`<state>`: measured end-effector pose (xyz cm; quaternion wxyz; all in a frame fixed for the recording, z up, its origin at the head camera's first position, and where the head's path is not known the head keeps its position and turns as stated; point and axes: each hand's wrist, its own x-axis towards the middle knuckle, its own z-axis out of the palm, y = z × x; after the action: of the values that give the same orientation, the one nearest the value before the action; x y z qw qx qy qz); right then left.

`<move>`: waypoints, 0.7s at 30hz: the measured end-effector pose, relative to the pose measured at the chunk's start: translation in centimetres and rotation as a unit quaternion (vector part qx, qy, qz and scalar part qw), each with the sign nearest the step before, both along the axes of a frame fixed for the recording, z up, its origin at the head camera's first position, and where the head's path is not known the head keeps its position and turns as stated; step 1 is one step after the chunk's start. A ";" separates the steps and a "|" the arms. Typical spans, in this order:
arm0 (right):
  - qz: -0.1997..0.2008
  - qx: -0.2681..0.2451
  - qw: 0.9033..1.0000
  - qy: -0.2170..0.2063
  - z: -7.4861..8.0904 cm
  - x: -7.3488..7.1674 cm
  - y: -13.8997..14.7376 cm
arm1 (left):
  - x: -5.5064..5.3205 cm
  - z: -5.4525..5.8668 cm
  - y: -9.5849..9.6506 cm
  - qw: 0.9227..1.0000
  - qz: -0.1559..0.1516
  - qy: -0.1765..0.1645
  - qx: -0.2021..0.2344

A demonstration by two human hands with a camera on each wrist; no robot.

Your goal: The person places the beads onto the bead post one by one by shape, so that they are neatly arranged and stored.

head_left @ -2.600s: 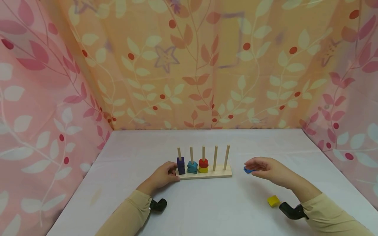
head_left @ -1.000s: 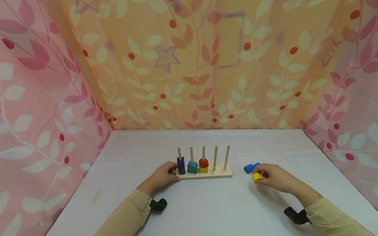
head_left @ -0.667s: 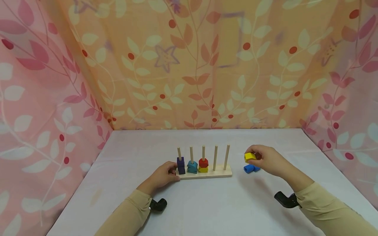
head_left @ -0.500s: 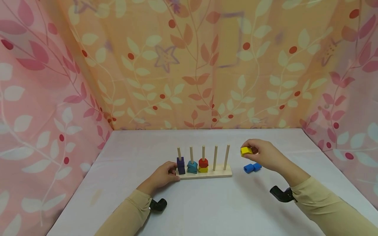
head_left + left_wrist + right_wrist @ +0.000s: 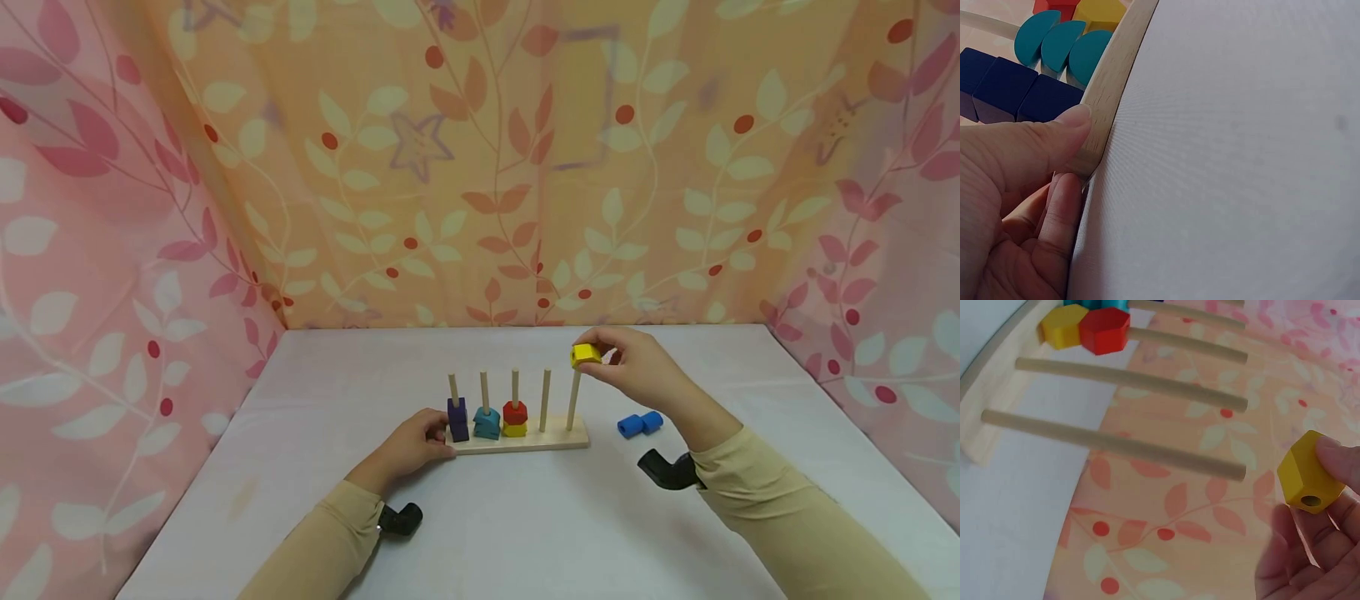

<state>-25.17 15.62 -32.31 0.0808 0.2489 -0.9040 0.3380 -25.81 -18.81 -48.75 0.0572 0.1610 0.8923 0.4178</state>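
Observation:
My left hand (image 5: 408, 443) grips the left end of a wooden peg board (image 5: 525, 446), thumb on its edge in the left wrist view. Nearest that hand, dark blue square blocks (image 5: 457, 419) sit on the first peg, with teal half-round blocks (image 5: 486, 424) on the second. A red hexagonal bead (image 5: 515, 412) lies over a yellow one (image 5: 514, 431) on the third. The two pegs at the right are bare. Between thumb and fingers, my right hand (image 5: 637, 367) pinches a yellow hexagonal bead (image 5: 1307, 475), its hole showing, near the top of the rightmost peg (image 5: 1116, 444).
Two blue beads (image 5: 630, 426) lie close together on the white tabletop (image 5: 525, 517), right of the board. Black wrist cameras (image 5: 667, 471) stick out from both sleeves. Patterned cloth (image 5: 480, 167) stands behind the table and along both sides.
My right hand has picked the yellow bead up from the table, carried it past the blue beads and raised it left to the rightmost peg. The left hand stays on the board.

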 end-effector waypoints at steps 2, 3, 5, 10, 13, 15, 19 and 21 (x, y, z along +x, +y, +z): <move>0.002 -0.011 1.000 -0.006 0.1 0.0 -0.6 | 0.0 0.0 0.0 1.000 0.001 0.000 -0.001; 0.003 -0.018 1.000 -0.012 0.1 0.0 -0.8 | 0.0 0.0 0.0 1.000 0.001 0.000 0.000; 0.005 -0.029 0.999 -0.025 0.1 0.0 -1.4 | 0.0 -0.1 0.0 1.000 0.002 0.000 -0.001; 0.024 -0.054 0.997 -0.050 0.0 -0.2 -2.8 | -0.1 0.0 0.0 1.000 0.004 0.001 -0.004; 0.033 -0.064 0.996 -0.059 -0.2 -0.3 -3.5 | 0.0 0.0 0.1 1.000 0.001 0.004 -0.006; 0.039 -0.072 0.995 -0.062 -0.4 -0.4 -4.0 | 0.0 0.0 0.1 1.000 0.001 0.002 -0.007; 0.049 -0.097 0.991 -0.078 -1.0 -0.6 -4.9 | 0.0 -0.1 0.0 1.000 0.004 -0.002 -0.005; 0.048 -0.108 0.990 -0.082 -1.2 -0.6 -5.3 | 0.0 0.0 0.0 1.000 0.005 -0.004 -0.002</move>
<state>-25.80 10.28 -33.54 0.0161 0.2530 -0.8531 0.4561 -25.83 -18.81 -48.77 0.0588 0.1552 0.8935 0.4172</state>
